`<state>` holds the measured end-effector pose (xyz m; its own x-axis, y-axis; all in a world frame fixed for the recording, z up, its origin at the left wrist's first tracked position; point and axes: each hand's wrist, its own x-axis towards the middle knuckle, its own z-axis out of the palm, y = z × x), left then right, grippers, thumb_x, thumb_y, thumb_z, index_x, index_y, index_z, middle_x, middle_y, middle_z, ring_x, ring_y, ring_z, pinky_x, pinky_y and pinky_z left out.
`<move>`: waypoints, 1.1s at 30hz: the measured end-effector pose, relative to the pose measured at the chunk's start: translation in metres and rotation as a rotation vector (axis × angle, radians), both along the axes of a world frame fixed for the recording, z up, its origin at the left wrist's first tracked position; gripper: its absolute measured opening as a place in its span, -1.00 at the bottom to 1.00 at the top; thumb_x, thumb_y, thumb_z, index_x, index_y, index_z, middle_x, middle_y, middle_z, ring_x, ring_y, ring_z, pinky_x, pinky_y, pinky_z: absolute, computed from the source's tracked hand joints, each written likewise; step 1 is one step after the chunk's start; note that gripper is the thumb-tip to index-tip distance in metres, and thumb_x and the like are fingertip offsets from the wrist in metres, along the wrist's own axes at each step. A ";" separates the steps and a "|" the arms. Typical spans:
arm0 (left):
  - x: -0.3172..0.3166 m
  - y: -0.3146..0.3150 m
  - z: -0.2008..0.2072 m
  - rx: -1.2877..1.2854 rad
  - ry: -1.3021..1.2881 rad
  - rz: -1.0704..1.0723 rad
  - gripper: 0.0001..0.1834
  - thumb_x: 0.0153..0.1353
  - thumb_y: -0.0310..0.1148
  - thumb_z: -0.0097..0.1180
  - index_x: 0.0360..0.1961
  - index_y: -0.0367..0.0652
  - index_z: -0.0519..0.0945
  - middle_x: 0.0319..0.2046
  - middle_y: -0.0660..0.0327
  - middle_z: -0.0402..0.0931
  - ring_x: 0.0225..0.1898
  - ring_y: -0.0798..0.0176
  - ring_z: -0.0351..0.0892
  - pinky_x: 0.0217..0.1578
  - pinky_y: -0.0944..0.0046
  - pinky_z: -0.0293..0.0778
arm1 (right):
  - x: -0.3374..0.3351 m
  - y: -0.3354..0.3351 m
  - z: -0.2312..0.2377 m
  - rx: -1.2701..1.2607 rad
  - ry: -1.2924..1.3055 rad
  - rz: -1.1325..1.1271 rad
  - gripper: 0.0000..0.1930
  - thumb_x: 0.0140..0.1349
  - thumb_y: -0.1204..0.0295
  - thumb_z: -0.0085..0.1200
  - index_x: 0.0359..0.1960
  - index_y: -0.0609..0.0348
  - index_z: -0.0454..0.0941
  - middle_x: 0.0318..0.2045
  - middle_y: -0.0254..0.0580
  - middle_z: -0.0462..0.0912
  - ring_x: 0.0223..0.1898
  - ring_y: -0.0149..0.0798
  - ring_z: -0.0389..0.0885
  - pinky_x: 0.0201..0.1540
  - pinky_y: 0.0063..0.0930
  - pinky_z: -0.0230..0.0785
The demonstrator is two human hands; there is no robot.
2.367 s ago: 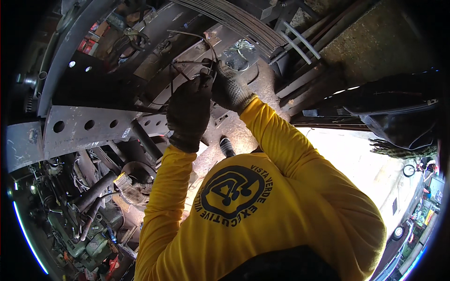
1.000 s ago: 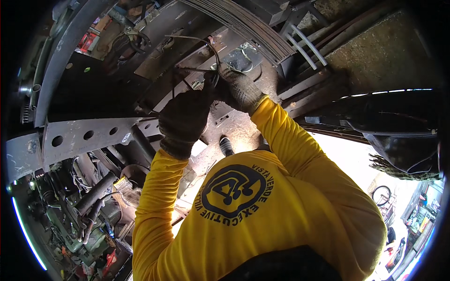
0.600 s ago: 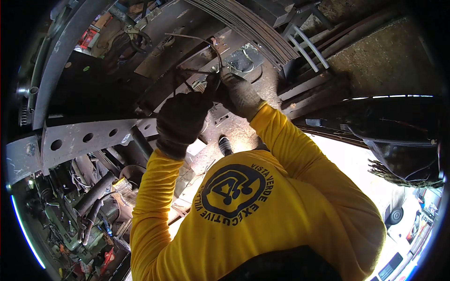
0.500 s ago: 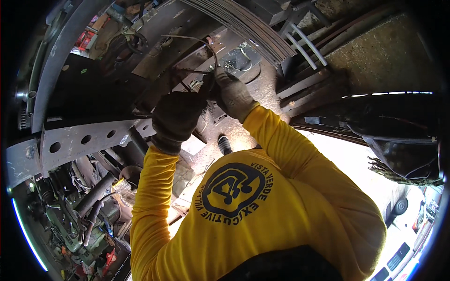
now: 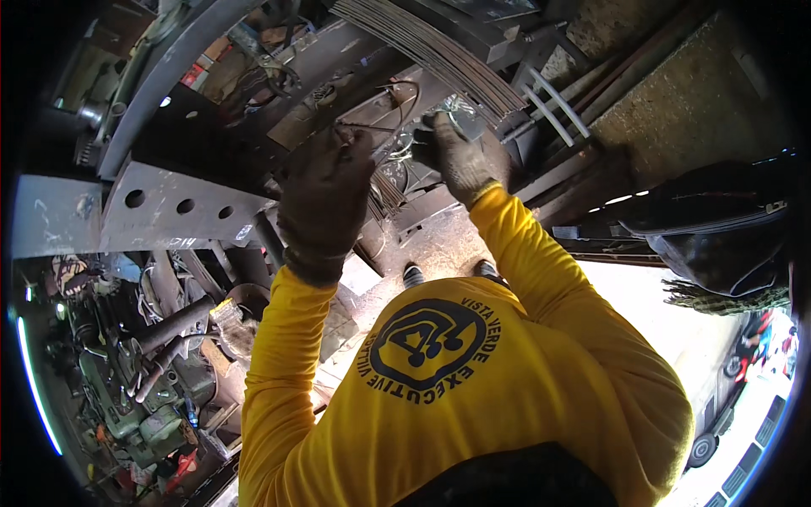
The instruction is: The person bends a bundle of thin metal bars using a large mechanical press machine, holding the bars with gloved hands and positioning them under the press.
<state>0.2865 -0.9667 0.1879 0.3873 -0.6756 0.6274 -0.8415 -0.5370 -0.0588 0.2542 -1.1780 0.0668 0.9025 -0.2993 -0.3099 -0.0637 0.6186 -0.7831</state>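
The gloved left hand (image 5: 325,203) is curled, perhaps for steadying, near the thin bent rod (image 5: 416,98) that arches just beyond both hands, though one cannot tell whether it grips anything, while the gloved right hand (image 5: 463,156) stands apart, its fingers loosely parted.

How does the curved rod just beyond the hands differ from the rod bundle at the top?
The curved rod looks single; the rod bundle has many lengths side by side. The curved rod hooks round sharply, while the rod bundle bends only gently, perhaps partly from the lens. Both show slim, dark, metallic-looking stock.
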 end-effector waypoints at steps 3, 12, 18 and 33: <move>-0.002 0.016 0.028 -0.415 0.283 0.034 -0.67 0.27 -0.37 0.24 0.06 -0.11 0.63 -0.36 0.34 0.57 -0.50 0.35 0.47 -0.44 0.28 0.43 | -0.008 -0.016 0.000 -0.339 -0.146 -0.167 -0.44 0.49 0.10 0.05 0.35 0.22 0.39 0.15 0.00 0.60 0.15 -0.19 0.58 0.25 -0.36 0.42; 0.010 0.067 0.054 -1.111 1.517 -0.094 -0.62 0.29 -0.22 0.27 0.05 -0.19 0.62 -0.47 0.45 0.41 -0.60 0.54 0.28 -0.60 0.51 0.27 | -0.030 -0.034 0.089 0.011 -0.512 0.171 -0.54 0.51 0.13 0.01 0.21 0.26 0.49 -0.19 -0.12 0.70 -0.26 -0.26 0.70 -0.12 -0.39 0.57; 0.006 0.080 0.035 -1.268 1.766 -0.414 -0.17 0.38 0.30 -0.10 0.32 -0.25 0.42 -0.15 0.22 0.61 -0.23 0.24 0.56 -0.24 0.28 0.50 | -0.040 -0.041 0.081 -0.198 -0.295 0.190 -0.67 0.50 0.20 0.04 -0.03 0.27 0.60 -0.47 -0.27 0.63 -0.52 -0.36 0.57 -0.40 -0.53 0.45; -0.076 0.106 0.016 -1.544 1.635 -0.420 -0.04 0.40 0.39 -0.33 0.37 -0.35 0.34 0.21 -0.14 0.51 0.14 -0.20 0.55 0.24 -0.22 0.39 | -0.035 -0.037 0.063 0.048 -0.336 0.351 -0.79 0.42 0.39 0.09 -0.03 0.23 0.61 -0.51 -0.30 0.55 -0.52 -0.37 0.53 -0.44 -0.45 0.47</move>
